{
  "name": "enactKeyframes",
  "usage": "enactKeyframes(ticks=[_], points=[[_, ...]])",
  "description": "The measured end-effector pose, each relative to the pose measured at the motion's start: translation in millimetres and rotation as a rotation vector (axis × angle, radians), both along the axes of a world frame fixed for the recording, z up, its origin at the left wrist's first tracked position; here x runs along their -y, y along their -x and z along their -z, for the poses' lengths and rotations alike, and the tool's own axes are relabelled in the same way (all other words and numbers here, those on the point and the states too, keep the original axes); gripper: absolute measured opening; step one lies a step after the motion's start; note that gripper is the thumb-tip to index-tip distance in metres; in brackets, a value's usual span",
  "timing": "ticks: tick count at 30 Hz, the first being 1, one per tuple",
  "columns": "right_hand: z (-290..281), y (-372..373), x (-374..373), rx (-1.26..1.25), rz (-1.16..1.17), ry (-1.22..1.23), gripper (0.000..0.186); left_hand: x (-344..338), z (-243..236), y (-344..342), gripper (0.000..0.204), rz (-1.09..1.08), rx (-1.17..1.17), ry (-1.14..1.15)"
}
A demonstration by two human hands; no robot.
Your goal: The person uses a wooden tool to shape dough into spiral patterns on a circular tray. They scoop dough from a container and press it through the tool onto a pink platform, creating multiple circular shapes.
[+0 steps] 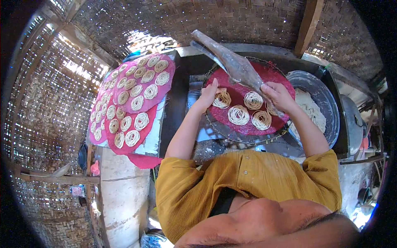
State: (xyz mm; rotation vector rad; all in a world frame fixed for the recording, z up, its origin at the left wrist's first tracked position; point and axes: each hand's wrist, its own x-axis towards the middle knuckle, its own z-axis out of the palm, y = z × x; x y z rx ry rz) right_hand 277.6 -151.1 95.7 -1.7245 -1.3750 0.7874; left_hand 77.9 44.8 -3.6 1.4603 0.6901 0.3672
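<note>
My right hand (278,97) is closed round the lower part of a long, worn wooden tool (237,66), which slants up and away to the left above a round tray (244,142). Red cloth (223,120) lines this tray and bears several pale coiled nests of noodle-like strands (238,115). One more nest is partly hidden below my right hand. At the tray's left rim is my left hand (206,98), its fingers bent in beside a nest (222,100). What they grip there, if anything, I cannot make out.
On the left, pink and red cloths (159,93) hold many more nests on a white board (151,142). To the right stand a large basin (334,120) with a pale doughy mass (308,109) and a lidded metal pot (351,124). Woven walls (231,20) enclose the workplace.
</note>
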Motion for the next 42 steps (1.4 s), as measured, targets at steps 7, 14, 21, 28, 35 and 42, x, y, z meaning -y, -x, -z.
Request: enactKeyframes(ticks=[7, 14, 21, 28, 35, 42], points=[[12.6, -14.0, 12.3, -0.094, 0.091, -0.057, 0.042, 39.0, -19.0, 22.2, 0.057, -0.112, -0.455, -0.956], [2.1, -18.4, 39.7, -0.114, 0.135, -0.127, 0.043, 40.0, -57.8, 32.0, 0.059, -0.323, -0.648, -1.533], [-27.6, 24.0, 57.5, -0.328, 0.114, -0.204, 0.043, 81.2, -132.6, -30.6, 0.069, -0.078, 0.104, -1.329], [-92.8, -12.8, 73.6, 0.588, 0.307, -0.552, 0.046, 138.6, -181.9, -77.5, 0.018, -0.282, 0.17, -1.859], [-156.7, 40.1, 131.4, 1.201, 0.188, -1.059, 0.045, 185.1, -178.1, -111.4, 0.013, 0.33, 0.285, -1.539], [-137.8, 40.8, 202.2, 0.423, -0.049, -0.723, 0.057, 243.9, -217.7, -54.1, 0.014, 0.661, -0.182, -1.594]])
